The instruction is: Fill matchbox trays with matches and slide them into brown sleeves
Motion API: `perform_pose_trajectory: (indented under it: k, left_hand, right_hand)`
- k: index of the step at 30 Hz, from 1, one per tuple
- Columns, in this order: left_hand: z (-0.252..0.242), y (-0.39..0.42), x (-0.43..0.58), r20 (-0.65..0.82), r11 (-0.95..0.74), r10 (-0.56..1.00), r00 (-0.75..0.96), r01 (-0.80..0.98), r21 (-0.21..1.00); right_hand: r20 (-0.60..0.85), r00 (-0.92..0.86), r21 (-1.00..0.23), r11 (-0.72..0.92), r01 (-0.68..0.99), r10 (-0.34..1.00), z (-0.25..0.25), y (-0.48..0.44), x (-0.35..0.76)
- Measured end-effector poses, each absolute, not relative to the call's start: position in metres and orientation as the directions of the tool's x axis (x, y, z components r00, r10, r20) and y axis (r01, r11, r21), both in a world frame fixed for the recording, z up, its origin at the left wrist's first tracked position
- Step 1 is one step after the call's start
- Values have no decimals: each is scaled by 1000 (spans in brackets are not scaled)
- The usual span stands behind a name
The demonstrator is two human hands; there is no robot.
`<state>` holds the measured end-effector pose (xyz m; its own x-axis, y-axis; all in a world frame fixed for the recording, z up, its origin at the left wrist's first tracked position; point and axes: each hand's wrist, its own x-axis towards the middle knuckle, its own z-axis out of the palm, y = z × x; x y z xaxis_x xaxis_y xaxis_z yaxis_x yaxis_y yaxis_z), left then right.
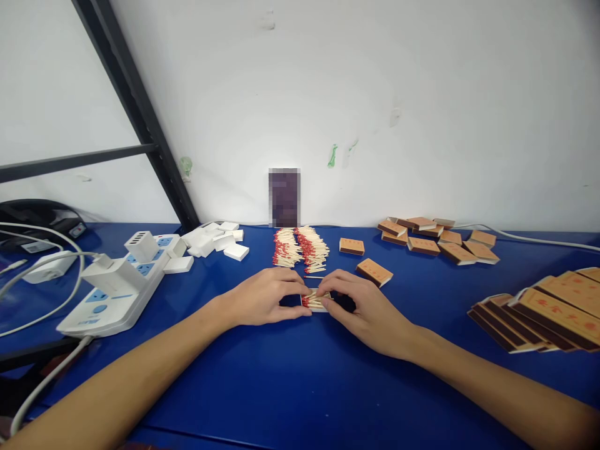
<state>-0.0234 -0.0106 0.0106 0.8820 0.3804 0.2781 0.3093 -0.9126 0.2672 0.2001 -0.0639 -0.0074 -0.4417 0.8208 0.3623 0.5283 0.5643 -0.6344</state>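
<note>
Left hand, right hand pinch matches lying in tray.

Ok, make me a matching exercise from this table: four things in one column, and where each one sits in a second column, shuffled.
1 power strip
2 white trays
3 small match bundle
4 stacked matchboxes

A right edge of the table
B held by left hand and right hand
C far left, plugs in it
D back, left of the loose matches

Pairs: 1-C, 2-D, 3-B, 4-A
</note>
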Motion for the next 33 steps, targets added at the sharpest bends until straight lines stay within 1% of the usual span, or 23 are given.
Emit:
perform_pose_trajectory:
  k: [2, 4, 12, 18, 23, 28, 33]
  left_hand:
    - [10, -10, -24, 287, -921, 371, 883, 311, 232]
    - [9, -10, -24, 296, -924, 367, 882, 310, 222]
    - [7, -13, -22, 334, -913, 390, 858, 314, 258]
    - [5, -11, -22, 338, -916, 372, 864, 285, 282]
    - [7, -14, -22, 306, -890, 411, 858, 306, 338]
    - [8, -17, -19, 284, -863, 449, 847, 328, 384]
    - [8, -17, -16, 288, -815, 508, 812, 345, 466]
  right_hand:
    - [367, -435, -646, 562, 517, 822, -8, -64, 200]
    - [370, -432, -654, 561, 507, 822, -8, -63, 200]
    - [338, -399, -661, 517, 544, 852, -9, -62, 200]
    - [320, -422, -679, 516, 522, 848, -7, -62, 200]
    - [334, -414, -686, 520, 509, 847, -8, -62, 200]
    - [317, -434, -691, 519, 504, 843, -6, -65, 202]
    - [325, -473, -647, 557, 520, 819, -3, -67, 201]
